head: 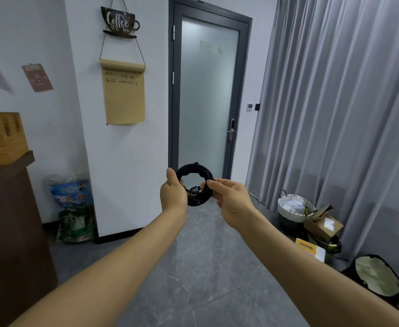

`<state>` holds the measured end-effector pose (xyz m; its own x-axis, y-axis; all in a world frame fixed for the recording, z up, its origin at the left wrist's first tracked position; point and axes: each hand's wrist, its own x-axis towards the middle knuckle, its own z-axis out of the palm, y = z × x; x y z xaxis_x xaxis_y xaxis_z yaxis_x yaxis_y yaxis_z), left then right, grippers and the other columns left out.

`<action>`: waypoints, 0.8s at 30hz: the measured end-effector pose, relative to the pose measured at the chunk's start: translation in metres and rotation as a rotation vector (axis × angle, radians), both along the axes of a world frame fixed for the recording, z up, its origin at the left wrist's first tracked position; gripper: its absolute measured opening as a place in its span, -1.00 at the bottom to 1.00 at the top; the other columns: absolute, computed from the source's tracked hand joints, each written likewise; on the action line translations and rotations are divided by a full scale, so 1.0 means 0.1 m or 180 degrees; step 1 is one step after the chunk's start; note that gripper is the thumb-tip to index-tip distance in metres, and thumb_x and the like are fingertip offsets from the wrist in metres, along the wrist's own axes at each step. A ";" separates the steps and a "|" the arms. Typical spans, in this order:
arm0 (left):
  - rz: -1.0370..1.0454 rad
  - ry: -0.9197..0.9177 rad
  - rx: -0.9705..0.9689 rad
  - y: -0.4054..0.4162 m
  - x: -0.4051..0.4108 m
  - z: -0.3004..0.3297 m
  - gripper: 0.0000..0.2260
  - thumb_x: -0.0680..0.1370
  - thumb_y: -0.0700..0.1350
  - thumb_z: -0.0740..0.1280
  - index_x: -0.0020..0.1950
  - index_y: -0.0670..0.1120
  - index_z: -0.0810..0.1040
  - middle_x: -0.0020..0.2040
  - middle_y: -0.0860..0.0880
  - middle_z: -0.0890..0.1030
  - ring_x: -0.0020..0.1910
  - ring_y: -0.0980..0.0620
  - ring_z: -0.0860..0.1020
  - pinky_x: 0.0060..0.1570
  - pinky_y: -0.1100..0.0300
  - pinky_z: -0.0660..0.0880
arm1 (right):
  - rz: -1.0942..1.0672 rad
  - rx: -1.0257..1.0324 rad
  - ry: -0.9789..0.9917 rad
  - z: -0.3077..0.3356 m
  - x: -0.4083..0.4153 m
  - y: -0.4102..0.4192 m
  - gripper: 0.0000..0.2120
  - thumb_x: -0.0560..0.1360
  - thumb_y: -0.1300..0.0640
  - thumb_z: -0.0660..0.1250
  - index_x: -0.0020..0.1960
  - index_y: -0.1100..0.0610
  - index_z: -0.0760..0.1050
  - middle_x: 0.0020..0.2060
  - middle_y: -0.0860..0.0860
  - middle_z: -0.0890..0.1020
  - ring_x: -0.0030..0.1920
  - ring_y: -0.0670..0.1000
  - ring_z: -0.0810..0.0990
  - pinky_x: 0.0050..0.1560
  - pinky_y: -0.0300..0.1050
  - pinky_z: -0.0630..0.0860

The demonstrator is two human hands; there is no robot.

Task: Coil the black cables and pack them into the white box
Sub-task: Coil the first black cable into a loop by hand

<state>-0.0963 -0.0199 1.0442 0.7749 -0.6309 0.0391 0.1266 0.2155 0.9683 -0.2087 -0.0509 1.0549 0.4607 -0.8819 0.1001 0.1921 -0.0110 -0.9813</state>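
Observation:
A black cable [195, 169] wound into a small round coil hangs in the air in front of me, at the middle of the view. My left hand [173, 194] grips the coil's left side with curled fingers. My right hand [229, 197] pinches the coil's right side, where a cable end with a plug lies across the loops. Both arms are stretched forward. No white box shows in this view.
A frosted glass door [208, 95] stands straight ahead, grey curtains [347, 102] to the right. A white basket [294, 208], a cardboard box [323, 224] and bags sit on the floor at right. A brown counter [7, 208] is at left.

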 end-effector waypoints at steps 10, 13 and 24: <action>-0.0240 -0.0607 0.0010 0.11 0.12 0.08 -0.52 0.64 0.15 -0.04 -0.29 -0.13 0.38 -0.39 -0.03 0.37 -0.36 0.02 0.35 -0.24 0.18 0.33 | 0.0359 -0.0359 0.0176 0.06 -0.09 0.02 -0.88 0.52 0.30 0.29 -0.15 0.25 0.58 -0.19 0.13 0.65 -0.14 0.07 0.59 -0.06 -0.31 0.55; -0.0295 -0.0654 -0.0025 0.13 0.09 0.10 -0.43 0.64 0.16 -0.05 0.05 -0.29 0.53 -0.32 -0.02 0.42 -0.27 -0.04 0.42 -0.12 0.19 0.35 | 0.0280 -0.0267 0.0040 0.05 -0.09 0.06 -0.88 0.52 0.29 0.29 -0.14 0.25 0.59 -0.16 0.19 0.63 -0.12 0.09 0.55 -0.12 -0.29 0.52; -0.0924 -0.0295 -0.0060 0.20 0.11 0.08 -0.46 0.61 0.25 -0.08 -0.38 -0.08 0.32 -0.43 0.01 0.34 -0.44 0.06 0.28 -0.30 0.21 0.27 | 0.0736 -0.0021 0.0261 0.09 -0.17 0.10 -0.88 0.53 0.29 0.27 -0.09 0.29 0.58 -0.21 0.13 0.66 -0.18 0.02 0.66 -0.07 -0.24 0.59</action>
<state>-0.0857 0.0004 1.0524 0.5548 -0.8240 0.1150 0.0968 0.2012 0.9748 -0.2261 -0.0414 1.0638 0.6571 -0.7515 0.0596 0.1101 0.0175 -0.9938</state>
